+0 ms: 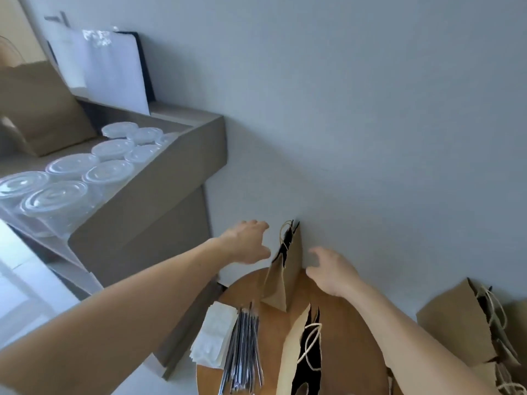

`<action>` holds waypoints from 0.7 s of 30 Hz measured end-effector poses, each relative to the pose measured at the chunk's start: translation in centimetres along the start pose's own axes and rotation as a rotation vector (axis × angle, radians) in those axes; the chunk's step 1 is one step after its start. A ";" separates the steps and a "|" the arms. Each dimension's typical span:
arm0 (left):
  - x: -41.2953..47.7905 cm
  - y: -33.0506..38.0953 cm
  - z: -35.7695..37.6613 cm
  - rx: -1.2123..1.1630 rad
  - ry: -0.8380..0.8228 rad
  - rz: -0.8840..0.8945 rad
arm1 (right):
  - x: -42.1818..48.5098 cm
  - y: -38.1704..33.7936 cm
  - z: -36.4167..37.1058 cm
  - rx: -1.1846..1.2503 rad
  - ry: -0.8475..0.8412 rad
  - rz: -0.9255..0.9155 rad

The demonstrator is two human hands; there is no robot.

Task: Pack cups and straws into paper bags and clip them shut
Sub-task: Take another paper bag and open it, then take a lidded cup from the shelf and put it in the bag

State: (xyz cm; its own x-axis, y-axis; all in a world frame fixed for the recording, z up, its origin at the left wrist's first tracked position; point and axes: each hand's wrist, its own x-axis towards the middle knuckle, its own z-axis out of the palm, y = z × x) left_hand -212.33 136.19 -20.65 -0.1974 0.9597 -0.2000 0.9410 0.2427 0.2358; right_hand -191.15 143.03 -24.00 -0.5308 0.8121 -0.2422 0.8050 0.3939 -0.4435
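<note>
1. 2 paper bags on round worktop (pixel 348 323): far bag (pixel 288 269) upright at back edge by wall, near bag (pixel 291 349) gaping.
2. ~9 lidded cups (pixel 109 173) on side worktop (pixel 171 172); 1 straw bundle (pixel 242 354) at round worktop's left edge.
3. Left hand (pixel 248 242) and right hand (pixel 333 273) flank far bag, fingers spread, empty.

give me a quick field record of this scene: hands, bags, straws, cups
left hand: open, fingers spread, just left of the far bag
right hand: open, just right of the far bag
far bag: upright on the round table, by the wall
near bag: upright, top open, cord handle showing
straws: bundle on the table, left of the near bag
cups: clear, lidded, on the counter
</note>
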 end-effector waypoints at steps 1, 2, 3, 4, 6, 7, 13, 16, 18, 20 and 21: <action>-0.5 -0.7 -1.5 0.006 0.030 -0.013 | 0.6 -1.7 -0.8 -0.008 0.012 -0.038; -1.0 -1.5 -3.0 0.012 0.055 -0.024 | 1.2 -3.4 -1.5 -0.015 0.022 -0.076; -1.5 -2.3 -4.5 0.019 0.082 -0.035 | 1.7 -5.1 -2.3 -0.024 0.030 -0.114; -2.0 -3.3 -5.9 0.027 0.109 -0.050 | 2.1 -6.9 -3.0 -0.033 0.036 -0.147; -2.9 -5.5 -8.8 0.040 0.166 -0.090 | 2.9 -10.4 -4.3 -0.051 0.051 -0.204; -3.3 -6.7 -10.2 0.042 0.198 -0.110 | 3.3 -12.1 -4.9 -0.063 0.064 -0.237; -5.1 -15.6 -17.6 0.035 0.381 -0.183 | 6.5 -23.4 -7.0 -0.113 0.167 -0.414; -5.2 -21.4 -20.4 0.014 0.433 -0.213 | 9.0 -29.6 -7.0 -0.090 0.207 -0.467; -5.0 -25.6 -22.1 0.001 0.441 -0.237 | 11.2 -33.8 -6.7 -0.096 0.215 -0.487; -4.7 -29.5 -23.4 0.017 0.424 -0.258 | 13.7 -37.9 -6.2 -0.116 0.197 -0.504; -4.4 -31.4 -24.0 0.026 0.417 -0.270 | 15.1 -39.9 -5.8 -0.125 0.186 -0.507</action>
State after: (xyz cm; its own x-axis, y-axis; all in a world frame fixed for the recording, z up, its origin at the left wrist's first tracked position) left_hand -247.56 127.76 -4.32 -0.5236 0.8391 0.1475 0.8463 0.4923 0.2036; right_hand -229.76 142.04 -4.88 -0.8134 0.5655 0.1361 0.4922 0.7939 -0.3568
